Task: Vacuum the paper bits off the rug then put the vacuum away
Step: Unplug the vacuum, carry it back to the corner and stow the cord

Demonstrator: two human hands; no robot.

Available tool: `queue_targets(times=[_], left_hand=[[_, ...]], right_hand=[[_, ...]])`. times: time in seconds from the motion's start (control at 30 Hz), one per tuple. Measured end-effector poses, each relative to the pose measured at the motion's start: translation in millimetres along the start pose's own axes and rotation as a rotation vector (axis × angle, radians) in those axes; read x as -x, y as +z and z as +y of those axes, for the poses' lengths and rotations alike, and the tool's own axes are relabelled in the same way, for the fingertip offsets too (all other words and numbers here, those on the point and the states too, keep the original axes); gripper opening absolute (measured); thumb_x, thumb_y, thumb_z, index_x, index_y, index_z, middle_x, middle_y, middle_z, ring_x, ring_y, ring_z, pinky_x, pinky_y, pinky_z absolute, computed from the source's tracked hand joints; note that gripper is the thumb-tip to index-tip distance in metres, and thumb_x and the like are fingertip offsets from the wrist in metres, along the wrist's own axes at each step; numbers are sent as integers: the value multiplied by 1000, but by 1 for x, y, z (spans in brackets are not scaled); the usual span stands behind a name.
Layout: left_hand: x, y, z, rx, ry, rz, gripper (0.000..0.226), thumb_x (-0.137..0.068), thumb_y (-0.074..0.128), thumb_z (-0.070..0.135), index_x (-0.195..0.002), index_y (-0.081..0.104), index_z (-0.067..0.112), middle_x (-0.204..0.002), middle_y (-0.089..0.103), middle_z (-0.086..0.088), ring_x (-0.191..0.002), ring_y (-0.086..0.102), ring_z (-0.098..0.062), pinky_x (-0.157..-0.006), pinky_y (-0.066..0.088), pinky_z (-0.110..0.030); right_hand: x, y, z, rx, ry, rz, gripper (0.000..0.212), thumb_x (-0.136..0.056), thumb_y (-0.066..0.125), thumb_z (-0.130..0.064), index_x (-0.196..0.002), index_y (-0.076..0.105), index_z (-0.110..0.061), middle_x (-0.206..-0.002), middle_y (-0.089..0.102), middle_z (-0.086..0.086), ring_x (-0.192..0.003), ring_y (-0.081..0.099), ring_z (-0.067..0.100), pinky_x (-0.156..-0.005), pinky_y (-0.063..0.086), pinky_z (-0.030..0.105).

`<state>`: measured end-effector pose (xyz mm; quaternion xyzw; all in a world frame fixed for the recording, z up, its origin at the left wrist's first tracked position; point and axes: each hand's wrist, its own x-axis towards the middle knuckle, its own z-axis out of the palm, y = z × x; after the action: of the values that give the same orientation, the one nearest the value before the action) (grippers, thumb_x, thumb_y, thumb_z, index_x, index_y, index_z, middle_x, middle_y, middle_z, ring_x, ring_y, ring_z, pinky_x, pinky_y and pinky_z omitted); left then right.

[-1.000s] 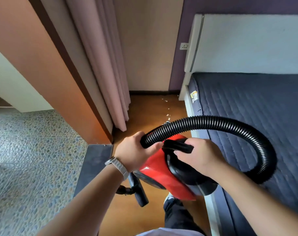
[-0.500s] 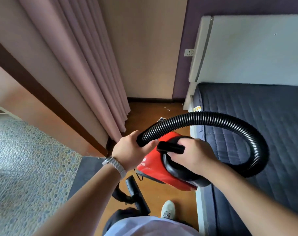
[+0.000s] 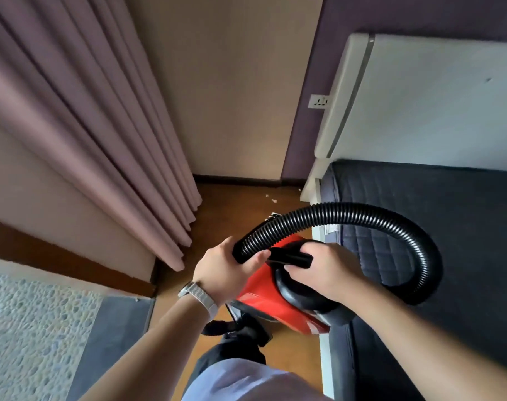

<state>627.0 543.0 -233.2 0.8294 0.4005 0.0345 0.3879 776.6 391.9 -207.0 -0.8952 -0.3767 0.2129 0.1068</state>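
Head view: the red canister vacuum [image 3: 255, 290] is carried above the wooden floor [image 3: 235, 215], alongside the bed's [image 3: 449, 212] edge. The right hand [image 3: 321, 270] wraps the black carry handle [image 3: 293, 257]; the left hand [image 3: 220, 270] clasps the ribbed hose [image 3: 391, 218] near its end. The shell looks rigid and fairly light. The hose looks springy, so pinning it seems wise. Paper bits [image 3: 273, 200] lie ahead.

One red vacuum [image 3: 258, 287]. One black hose [image 3: 362, 211]. Two hands: left hand [image 3: 223, 270], right hand [image 3: 321, 270]. One wristwatch [image 3: 198, 295]. One curtain [image 3: 101, 140]. One wall socket [image 3: 319, 101]. One mattress [image 3: 449, 212]. Paper bits [image 3: 274, 201]: three made out.
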Motion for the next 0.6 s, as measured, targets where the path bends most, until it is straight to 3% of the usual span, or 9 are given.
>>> queue_targets(times=[0.13, 0.3, 0.47, 0.6], left_hand=[[-83, 6, 5, 20, -47, -50, 44, -75, 62, 74, -72, 47, 33, -62, 58, 8, -59, 59, -11, -50, 37, -25], [-176, 19, 4, 22, -130, -114, 47, -75, 60, 76, -80, 54, 30, -68, 64, 8, -67, 64, -13, -58, 51, -31], [-254, 53, -4, 34, -209, -137, 47, -75, 59, 76, -88, 59, 30, -70, 64, 8, -66, 62, -11, -56, 50, -29], [-321, 96, -20, 5, -311, -157, 51, -75, 56, 79, -77, 57, 28, -59, 58, 8, -52, 56, -11, -47, 37, -24]], right_hand=[[-81, 1, 9, 28, 24, -42, 35, -80, 64, -59, -86, 65, -25, -77, 65, -9, -69, 54, 12, -51, 30, 14], [-178, 10, 32, 12, -2, -38, 37, -79, 66, -58, -82, 64, -21, -75, 65, -6, -76, 64, 16, -63, 43, 29], [-270, 31, 64, -19, -76, -76, 34, -78, 69, -55, -69, 47, -31, -56, 43, -13, -61, 50, 12, -56, 32, 24], [-347, 72, 102, 14, -119, -101, 39, -77, 69, -57, -69, 55, -21, -57, 50, -7, -60, 55, 16, -50, 26, 20]])
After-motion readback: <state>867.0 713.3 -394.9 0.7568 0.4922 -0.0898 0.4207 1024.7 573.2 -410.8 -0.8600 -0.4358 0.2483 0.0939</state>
